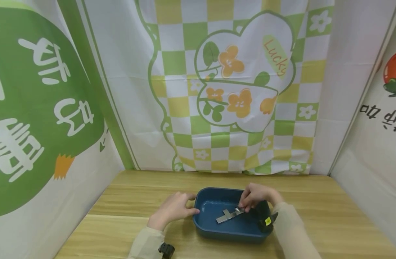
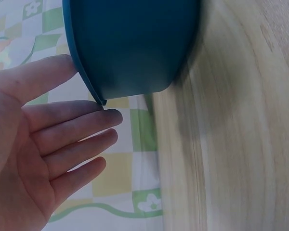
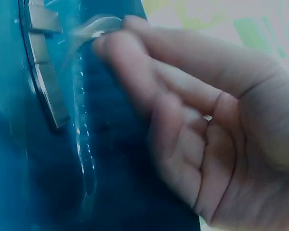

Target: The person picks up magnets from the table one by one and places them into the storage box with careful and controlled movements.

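A dark blue rectangular tub (image 1: 233, 237) sits on the table in front of me. My left hand (image 1: 175, 210) is at its left end, thumb and forefinger touching the rim; in the left wrist view the fingers of this hand (image 2: 48, 115) are fairly straight. Over the tub's right part, my right hand (image 1: 256, 196) pinches a small shiny curved piece (image 3: 103, 24) between thumb and forefinger; I cannot tell its kind. Right beside those fingertips, flat silver metal pieces (image 1: 226, 216) lie on the tub's floor in a branching row, one sticking out sideways.
The wood-grain table (image 1: 133, 219) extends around the tub. Behind it hangs a green and yellow checked curtain (image 1: 224, 151), with printed cloth walls (image 1: 120, 72) at the sides. A black strap with a yellow tag (image 1: 268, 221) on the right wrist overlaps the tub's right end.
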A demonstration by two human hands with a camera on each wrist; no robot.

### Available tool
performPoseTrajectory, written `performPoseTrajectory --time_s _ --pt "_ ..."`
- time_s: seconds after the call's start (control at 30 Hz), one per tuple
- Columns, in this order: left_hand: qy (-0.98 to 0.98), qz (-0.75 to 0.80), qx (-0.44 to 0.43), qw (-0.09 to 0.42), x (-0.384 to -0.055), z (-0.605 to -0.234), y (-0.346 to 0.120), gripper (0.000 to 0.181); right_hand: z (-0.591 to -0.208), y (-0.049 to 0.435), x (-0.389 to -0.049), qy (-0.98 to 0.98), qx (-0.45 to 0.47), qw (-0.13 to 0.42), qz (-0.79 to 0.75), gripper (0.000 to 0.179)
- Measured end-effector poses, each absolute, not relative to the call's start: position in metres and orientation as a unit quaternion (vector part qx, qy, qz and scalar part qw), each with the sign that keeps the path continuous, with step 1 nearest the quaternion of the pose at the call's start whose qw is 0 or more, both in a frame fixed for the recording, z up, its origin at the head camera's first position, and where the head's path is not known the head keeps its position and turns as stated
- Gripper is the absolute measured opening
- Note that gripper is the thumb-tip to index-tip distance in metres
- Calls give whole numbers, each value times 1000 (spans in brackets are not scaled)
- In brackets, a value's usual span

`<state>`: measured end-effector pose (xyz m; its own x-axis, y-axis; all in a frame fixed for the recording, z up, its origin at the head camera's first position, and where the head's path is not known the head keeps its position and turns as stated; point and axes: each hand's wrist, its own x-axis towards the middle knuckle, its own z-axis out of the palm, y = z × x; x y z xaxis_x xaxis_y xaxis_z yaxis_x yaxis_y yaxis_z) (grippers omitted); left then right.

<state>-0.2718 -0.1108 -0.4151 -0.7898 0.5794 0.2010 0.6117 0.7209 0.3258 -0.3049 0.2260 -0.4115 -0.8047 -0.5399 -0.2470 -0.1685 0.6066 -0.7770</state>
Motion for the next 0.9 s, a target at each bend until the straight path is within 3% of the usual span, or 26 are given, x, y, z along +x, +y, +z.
performPoseTrajectory --time_s 0.33,0.9 --pt "-926 -196 -320 36 -272 -417 -109 51 -394 252 -299 861 -200 191 -427 30" --pt "-924 -198 -327 33 -273 -417 -111 53 -394 276 -290 859 -199 160 -444 37"
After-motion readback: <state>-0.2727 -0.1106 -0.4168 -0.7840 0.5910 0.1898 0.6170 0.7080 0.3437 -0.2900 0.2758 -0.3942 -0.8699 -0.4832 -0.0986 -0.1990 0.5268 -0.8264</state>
